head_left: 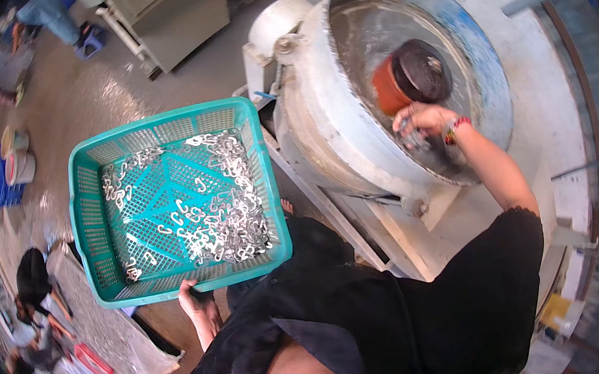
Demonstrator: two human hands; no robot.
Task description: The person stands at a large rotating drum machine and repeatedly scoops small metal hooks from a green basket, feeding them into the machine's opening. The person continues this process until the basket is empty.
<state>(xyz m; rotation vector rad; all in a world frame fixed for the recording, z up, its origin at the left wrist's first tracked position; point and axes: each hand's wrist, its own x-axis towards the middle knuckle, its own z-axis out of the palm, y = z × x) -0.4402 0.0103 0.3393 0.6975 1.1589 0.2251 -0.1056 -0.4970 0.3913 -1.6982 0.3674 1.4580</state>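
My left hand (195, 301) grips the near rim of a green plastic basket (181, 287), holding it tilted at my left. Many small silvery carabiner-like metal pieces (233, 225) lie in it, thickest along its right and near sides. My right hand (422, 119) reaches into a large round metal drum (325, 120) at the right. Its fingers are closed around a few greyish metal pieces (411, 136), partly hidden by the hand. Just beyond it in the drum is an orange-red container with a dark round end (421, 71). Greyish liquid or wet residue surrounds it.
The drum sits on a pale metal frame (388, 236) close in front of me. A grey cabinet (178, 22) stands beyond. Buckets (19, 167) and a blue crate (3, 182) are at far left. Other people (35, 287) sit near a plastic-covered table (103, 323).
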